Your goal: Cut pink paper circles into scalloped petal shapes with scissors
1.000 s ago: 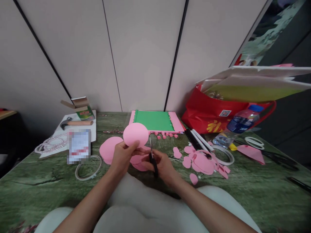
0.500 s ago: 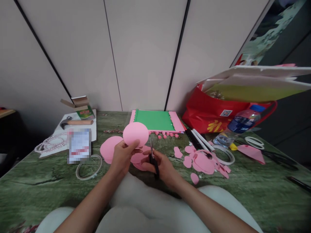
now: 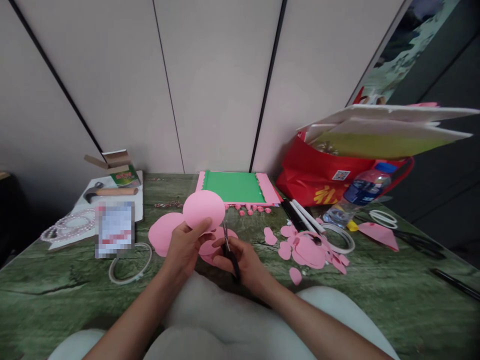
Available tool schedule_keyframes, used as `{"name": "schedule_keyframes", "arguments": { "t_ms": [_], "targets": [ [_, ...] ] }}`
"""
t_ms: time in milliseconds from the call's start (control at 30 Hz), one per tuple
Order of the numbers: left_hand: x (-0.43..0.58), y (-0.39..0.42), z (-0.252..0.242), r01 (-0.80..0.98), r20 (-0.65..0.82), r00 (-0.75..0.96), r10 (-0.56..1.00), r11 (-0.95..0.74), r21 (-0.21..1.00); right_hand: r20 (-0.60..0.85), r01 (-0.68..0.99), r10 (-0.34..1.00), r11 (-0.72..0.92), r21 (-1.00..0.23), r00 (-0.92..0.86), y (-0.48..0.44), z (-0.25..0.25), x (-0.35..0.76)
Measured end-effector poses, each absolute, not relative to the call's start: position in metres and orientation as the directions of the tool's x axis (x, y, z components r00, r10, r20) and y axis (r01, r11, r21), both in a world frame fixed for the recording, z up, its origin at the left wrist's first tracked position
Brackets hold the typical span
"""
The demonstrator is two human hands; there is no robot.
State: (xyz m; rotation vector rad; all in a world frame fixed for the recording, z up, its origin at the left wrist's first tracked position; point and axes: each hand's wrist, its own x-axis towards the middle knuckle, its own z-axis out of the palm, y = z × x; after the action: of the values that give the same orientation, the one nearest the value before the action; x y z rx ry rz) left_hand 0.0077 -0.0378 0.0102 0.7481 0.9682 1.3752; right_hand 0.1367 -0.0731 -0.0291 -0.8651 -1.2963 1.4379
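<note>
Head view: a green, wood-grained tabletop meets a pale grey panelled wall with dark seams. Above the tabletop, the fingers of the left hand pinch a round pink paper disc; those of the right hand curl around black-handled metal scissors just beside it. The hands partly cover pink paper rounds below. Pixelation blurs a white rectangular card — its print is unreadable. A glossy red bag shows a QR code and a yellow "礼" — a clear plastic bottle stands in front.
</note>
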Motion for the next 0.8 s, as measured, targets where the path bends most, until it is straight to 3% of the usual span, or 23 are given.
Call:
{"name": "schedule_keyframes", "arguments": {
  "t_ms": [200, 333, 567, 800],
  "targets": [
    [0.01, -0.041, 0.009, -0.319, -0.122, -0.009, 0.992, 0.113, 0.941, 0.123, -0.156, 0.972, 0.093, -0.983, -0.198, -0.074, -0.027, 0.136],
    [0.011, -0.042, 0.011, -0.196, -0.143, -0.017, 0.99, 0.137, 0.971, 0.109, -0.251, 0.98, 0.064, -0.966, -0.169, -0.073, -0.027, 0.136],
    [0.012, -0.042, 0.014, -0.322, -0.111, -0.064, 0.992, 0.085, 0.943, 0.047, -0.204, 0.978, 0.005, -0.979, -0.203, -0.076, -0.02, 0.138],
    [0.01, -0.043, 0.01, -0.21, -0.095, 0.009, 0.995, 0.095, 0.973, 0.041, -0.243, 0.984, -0.002, -0.97, -0.175, -0.075, -0.016, 0.137]
  ]
}}
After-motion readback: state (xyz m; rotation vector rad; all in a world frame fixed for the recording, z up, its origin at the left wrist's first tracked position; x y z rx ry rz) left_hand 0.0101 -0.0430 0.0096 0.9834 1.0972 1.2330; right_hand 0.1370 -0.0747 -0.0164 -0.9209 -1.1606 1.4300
